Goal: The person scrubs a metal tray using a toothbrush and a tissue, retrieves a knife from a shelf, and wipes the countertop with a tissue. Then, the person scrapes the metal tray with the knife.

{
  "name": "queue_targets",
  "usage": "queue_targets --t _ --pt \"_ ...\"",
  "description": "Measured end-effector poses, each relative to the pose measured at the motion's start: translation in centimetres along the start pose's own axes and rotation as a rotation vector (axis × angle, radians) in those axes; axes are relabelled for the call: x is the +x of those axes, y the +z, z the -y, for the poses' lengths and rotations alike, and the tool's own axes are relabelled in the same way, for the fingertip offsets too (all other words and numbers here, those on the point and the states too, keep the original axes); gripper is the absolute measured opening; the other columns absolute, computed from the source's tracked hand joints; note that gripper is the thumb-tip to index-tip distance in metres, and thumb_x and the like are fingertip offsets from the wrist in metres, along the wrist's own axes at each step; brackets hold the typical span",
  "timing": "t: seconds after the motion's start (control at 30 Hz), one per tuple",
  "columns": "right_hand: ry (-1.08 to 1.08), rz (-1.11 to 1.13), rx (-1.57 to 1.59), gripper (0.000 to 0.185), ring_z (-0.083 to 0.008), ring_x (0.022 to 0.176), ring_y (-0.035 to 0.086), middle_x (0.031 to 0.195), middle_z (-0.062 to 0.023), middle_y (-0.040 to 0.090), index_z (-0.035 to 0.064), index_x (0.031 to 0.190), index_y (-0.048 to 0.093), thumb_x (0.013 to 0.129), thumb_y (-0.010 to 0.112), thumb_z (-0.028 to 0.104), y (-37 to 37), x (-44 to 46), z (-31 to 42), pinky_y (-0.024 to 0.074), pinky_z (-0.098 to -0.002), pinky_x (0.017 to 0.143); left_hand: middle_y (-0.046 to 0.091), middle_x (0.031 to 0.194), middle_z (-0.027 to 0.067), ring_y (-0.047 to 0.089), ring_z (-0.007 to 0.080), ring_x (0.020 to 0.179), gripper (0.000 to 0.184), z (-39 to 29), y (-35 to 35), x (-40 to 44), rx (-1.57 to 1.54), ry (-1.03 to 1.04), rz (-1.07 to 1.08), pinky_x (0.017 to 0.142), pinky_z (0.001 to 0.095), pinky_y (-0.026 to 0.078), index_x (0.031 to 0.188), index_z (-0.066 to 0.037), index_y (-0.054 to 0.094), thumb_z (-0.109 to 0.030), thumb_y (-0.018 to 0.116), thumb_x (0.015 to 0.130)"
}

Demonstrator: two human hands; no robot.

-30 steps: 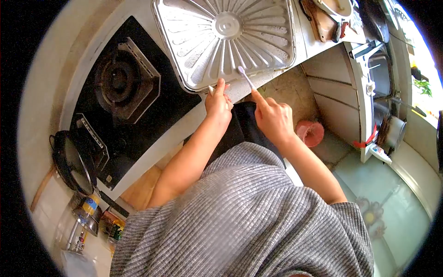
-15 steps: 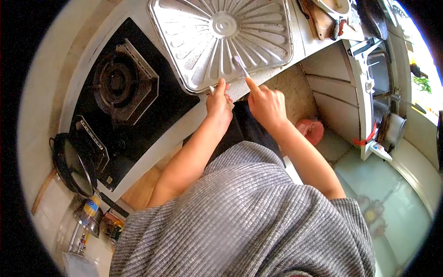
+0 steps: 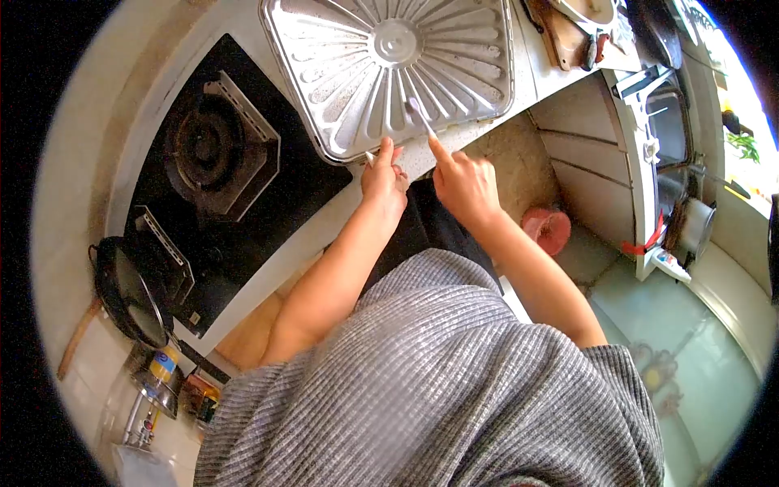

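A large silvery metal tray [image 3: 341, 134] with ribs fanning out from a round centre lies on the counter in front of me. My right hand [image 3: 468, 187] is closed around a toothbrush [image 3: 420, 118], the index finger stretched along its handle. The pale brush head is over the ribs by the tray's near edge; whether its bristles touch the metal I cannot tell. Beside it, my left hand [image 3: 383, 183] is closed at the tray's near rim. A small white tip [image 3: 371, 158] pokes out by the left thumb; what it belongs to is mostly hidden by the fingers.
To the left is a black gas hob [image 3: 284, 183] with a burner [image 3: 207, 146]. A dark pan [image 3: 134, 292] stands at its front end. A wooden cutting board [image 3: 560, 36] lies at the back right. A pink bin [image 3: 545, 230] is on the floor below, and a sink [image 3: 667, 130] is at far right.
The brush head has shifted slightly left and its handle has tilted a little. My right hand has moved slightly left; my left hand and the tray stay almost in place.
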State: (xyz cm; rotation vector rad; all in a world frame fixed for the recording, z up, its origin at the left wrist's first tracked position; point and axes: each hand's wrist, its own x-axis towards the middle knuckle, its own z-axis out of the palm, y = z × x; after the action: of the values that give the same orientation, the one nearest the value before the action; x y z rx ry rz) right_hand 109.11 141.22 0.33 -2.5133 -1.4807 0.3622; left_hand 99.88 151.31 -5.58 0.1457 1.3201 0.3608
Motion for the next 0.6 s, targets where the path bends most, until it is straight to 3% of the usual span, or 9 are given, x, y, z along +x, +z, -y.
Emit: queue_targets --t 0.1,0.3,0.4,0.6 --pt "-0.017 0.034 -0.038 0.043 -0.0292 0.052 0.058 0.064 -0.0099 0.057 0.0124 0.123 0.055 0.080 0.058 0.013 -1.1 -2.1 0.1 0.0476 -0.0413 0.051 0.062 0.086 -0.0023 0.036 0.0065 0.053 0.029 0.1 0.0 0.1 0.013 -0.006 -0.021 0.055 0.0242 0.037 0.092 -0.011 0.059 -0.037 0.068 0.084" --pt "-0.029 -0.030 -0.010 0.044 -0.0290 0.052 0.060 0.068 -0.0107 0.061 0.0091 0.121 0.053 0.078 0.058 0.015 0.8 1.1 -0.6 0.0473 -0.0416 0.051 0.063 0.088 -0.0016 0.037 0.0064 0.052 0.029 0.4 -0.2 0.5 0.032 -0.005 0.005 0.052 0.0234 0.037 0.093 -0.012 0.058 -0.038 0.067 0.084" --pt "0.015 -0.002 0.025 0.044 -0.0297 0.052 0.060 0.068 -0.0117 0.061 0.0106 0.121 0.053 0.078 0.058 0.015 0.3 0.0 -0.1 0.0475 -0.0422 0.050 0.058 0.079 -0.0021 0.037 0.0060 0.054 0.025 0.1 0.1 0.2 0.019 0.038 -0.012 0.049 0.0213 0.036 0.092 -0.010 0.057 -0.033 0.066 0.086" --pt "0.054 0.004 0.086 0.041 -0.0307 0.053 0.061 0.065 -0.0136 0.061 0.0111 0.120 0.055 0.079 0.058 0.015 -0.6 -0.9 -0.4 0.0482 -0.0438 0.051 0.062 0.084 0.0012 0.037 0.0071 0.053 0.027 0.6 -0.1 0.9 -0.003 0.016 -0.004 0.050 0.0218 0.036 0.096 -0.009 0.057 -0.031 0.068 0.085"
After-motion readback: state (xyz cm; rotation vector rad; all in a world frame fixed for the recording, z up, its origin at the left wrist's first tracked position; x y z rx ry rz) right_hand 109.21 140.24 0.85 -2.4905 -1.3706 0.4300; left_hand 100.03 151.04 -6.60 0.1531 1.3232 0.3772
